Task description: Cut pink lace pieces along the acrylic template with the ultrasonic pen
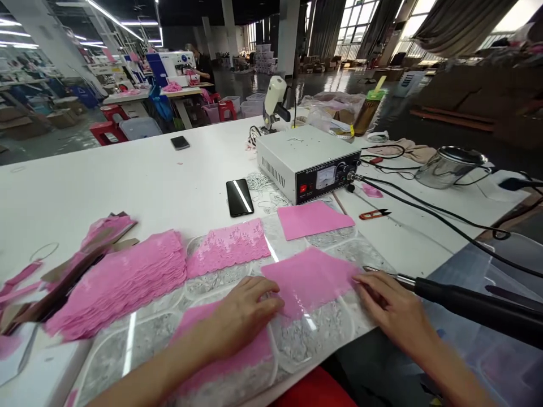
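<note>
In the head view, a pink fabric piece (311,280) lies on a clear sheet over a grey patterned surface in front of me. My right hand (392,305) pinches its right corner between thumb and fingers. Just behind those fingers is the metal tip of a black-handled pen-like tool (470,302). My left hand (250,311) rests at the piece's left edge, fingers bent, with thumb and forefinger apart. Beneath my left wrist lies another pink piece (246,353), partly hidden. Farther back are a lace-patterned pink piece (231,247) and a plain pink piece (314,219).
A stack of pink scalloped pieces (131,277) stands left, beside pink and brown strips (80,254). Beyond are a phone (240,198), a grey control box (307,150) with black cables, orange snips (373,214) and a glass jar (449,167). The table's front edge runs near my hands.
</note>
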`<state>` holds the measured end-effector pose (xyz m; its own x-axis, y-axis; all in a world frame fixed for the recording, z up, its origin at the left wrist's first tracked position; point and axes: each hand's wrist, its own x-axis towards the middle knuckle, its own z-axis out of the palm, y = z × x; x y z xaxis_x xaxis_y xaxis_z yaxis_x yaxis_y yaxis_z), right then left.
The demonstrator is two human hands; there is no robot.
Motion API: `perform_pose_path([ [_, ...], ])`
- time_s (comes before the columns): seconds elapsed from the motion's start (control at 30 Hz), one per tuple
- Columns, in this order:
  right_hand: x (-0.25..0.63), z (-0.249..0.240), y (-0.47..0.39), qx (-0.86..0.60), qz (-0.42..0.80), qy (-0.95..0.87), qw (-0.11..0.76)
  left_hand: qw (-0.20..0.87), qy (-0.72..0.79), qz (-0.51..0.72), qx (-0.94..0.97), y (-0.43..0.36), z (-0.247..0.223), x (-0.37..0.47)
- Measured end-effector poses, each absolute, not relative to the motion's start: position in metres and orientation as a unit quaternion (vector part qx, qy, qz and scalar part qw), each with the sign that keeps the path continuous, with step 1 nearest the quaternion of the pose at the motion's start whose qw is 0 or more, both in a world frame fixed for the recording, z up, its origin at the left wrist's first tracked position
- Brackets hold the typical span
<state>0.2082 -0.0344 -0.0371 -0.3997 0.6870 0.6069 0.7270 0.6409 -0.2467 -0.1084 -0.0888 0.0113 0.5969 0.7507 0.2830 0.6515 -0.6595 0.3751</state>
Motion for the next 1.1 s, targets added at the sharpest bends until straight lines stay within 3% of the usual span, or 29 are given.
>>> perform_pose_path([
  [0.33,0.217,-0.041,-0.036,-0.428,-0.001,-0.828,0.363,0.197,0.406,0.189,0.872,-0.08,0.022,-0.103],
  [0.67,0.215,-0.037,-0.039,-0.448,-0.016,-0.807,0.386,0.099,0.276,0.072,0.953,-0.013,0.004,-0.048],
  [0.9,0.216,-0.037,-0.039,-0.476,-0.066,-0.792,0.376,0.116,0.235,0.013,0.965,0.01,-0.002,-0.022],
  [1.1,0.217,-0.034,-0.029,-0.483,-0.006,-0.797,0.362,0.117,0.222,0.002,0.968,0.01,-0.003,-0.023],
])
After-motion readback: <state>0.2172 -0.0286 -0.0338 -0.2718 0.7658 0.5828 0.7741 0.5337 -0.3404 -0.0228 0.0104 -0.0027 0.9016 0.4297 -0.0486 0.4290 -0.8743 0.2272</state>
